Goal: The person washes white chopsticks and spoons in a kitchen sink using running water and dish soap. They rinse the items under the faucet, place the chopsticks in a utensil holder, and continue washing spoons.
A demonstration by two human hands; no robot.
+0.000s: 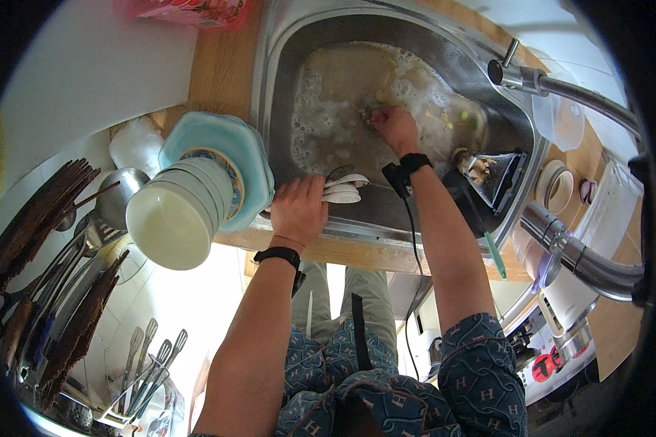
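My left hand point(299, 207) is closed around the handles of several spoons point(345, 189) at the sink's near left rim; their white bowls stick out to the right, and one looks dark. Over the middle of the steel sink point(383, 216), my right hand point(396, 130) reaches down to murky, sudsy water point(335, 95). Its fingers are bent together at the surface, on something small that I cannot make out. Left of my left hand, a stack of pale bowls point(171, 222) lies tilted on light-blue dishes point(251, 175).
A metal faucet point(521, 76) reaches in at the right. A strainer caddy with food scraps point(488, 175) and a green-handled brush point(495, 255) sit by the sink's right side. Knives and ladles point(73, 247) hang at the left. A cable point(413, 247) runs down from my right wrist.
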